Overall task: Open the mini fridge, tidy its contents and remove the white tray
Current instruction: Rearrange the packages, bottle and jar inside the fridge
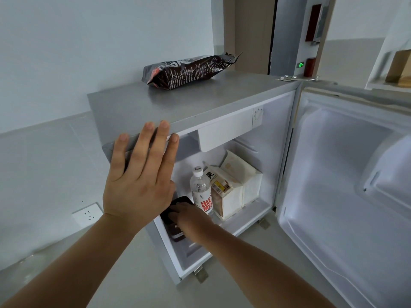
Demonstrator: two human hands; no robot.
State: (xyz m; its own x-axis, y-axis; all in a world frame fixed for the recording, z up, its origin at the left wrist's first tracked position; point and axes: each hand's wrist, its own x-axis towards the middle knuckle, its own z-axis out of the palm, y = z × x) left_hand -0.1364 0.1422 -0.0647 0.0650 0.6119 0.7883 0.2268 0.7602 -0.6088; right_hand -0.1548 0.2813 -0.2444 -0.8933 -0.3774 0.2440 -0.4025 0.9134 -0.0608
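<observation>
The grey mini fridge stands with its door swung wide to the right. My left hand rests flat, fingers apart, against the fridge's top front edge. My right hand reaches inside and grips a dark brown packet at the left of the compartment. Beside it stands a clear water bottle with a red label, then a carton and a white bag further right. A white tray at the fridge floor holds these items.
A dark snack bag lies on top of the fridge. A wall socket sits low on the left wall. The thermostat dial is at the upper right inside. The open door fills the right side.
</observation>
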